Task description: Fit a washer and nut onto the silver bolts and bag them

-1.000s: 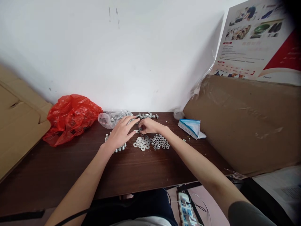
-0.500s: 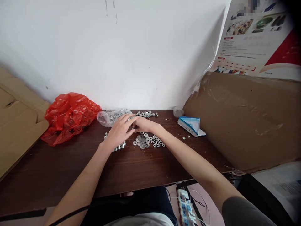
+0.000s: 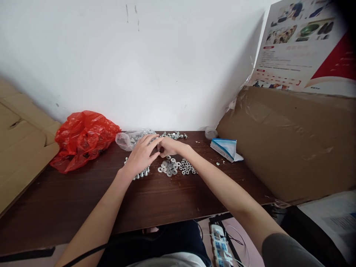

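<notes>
My left hand (image 3: pixel 143 154) is above the bolts (image 3: pixel 143 173), its fingers bent towards the right hand. Its fingertips meet my right hand (image 3: pixel 168 146), whose fingers are pinched together. Whatever lies between the fingertips is too small and hidden to name. Just below the hands, flat washers (image 3: pixel 169 167) lie in a loose pile. Hex nuts (image 3: pixel 187 167) sit to their right, partly under my right forearm. Behind the hands is a heap of small screws (image 3: pixel 178 135).
A clear bag of metal parts (image 3: pixel 128 140) and a red plastic bag (image 3: pixel 86 137) lie at the back left. At the right are a round clear container (image 3: pixel 210 132), a blue and white packet (image 3: pixel 226 148) and a large cardboard box (image 3: pixel 294 144).
The view has shifted slightly. My right hand's fingers have moved a little against the left fingertips; the piles look unchanged.
</notes>
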### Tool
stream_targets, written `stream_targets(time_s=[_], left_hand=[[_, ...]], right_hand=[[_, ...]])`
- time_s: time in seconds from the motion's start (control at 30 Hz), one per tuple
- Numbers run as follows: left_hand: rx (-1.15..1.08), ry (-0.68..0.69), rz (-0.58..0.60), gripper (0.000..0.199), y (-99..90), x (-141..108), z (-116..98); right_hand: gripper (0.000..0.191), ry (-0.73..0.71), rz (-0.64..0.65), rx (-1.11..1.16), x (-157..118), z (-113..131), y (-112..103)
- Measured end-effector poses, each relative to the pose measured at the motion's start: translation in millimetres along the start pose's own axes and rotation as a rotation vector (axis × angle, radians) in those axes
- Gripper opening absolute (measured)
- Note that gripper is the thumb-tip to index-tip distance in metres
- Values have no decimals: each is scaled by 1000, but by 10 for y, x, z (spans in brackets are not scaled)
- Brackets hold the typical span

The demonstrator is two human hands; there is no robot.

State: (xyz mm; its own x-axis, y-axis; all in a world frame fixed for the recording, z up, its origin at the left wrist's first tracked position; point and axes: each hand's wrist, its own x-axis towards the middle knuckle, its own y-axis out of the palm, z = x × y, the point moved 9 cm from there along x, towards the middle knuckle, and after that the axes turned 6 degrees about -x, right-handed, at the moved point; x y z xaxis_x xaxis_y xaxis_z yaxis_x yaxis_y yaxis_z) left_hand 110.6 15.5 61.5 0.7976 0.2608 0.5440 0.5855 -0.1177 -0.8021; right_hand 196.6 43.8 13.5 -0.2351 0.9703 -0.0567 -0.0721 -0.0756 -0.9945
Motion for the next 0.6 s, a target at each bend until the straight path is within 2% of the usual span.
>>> stream_targets(time_s=[0.23,0.4,0.6], left_hand=[[27,4,31,41,29,-6,2],[23,37,54,28,104,-19,27],[9,43,57,24,127,-19,42]], right_hand=[[8,-20,-52,25,-113,-157,38],[6,10,-14,30,-83,-164,99],[9,61,-7,-57,-29,-132,88]])
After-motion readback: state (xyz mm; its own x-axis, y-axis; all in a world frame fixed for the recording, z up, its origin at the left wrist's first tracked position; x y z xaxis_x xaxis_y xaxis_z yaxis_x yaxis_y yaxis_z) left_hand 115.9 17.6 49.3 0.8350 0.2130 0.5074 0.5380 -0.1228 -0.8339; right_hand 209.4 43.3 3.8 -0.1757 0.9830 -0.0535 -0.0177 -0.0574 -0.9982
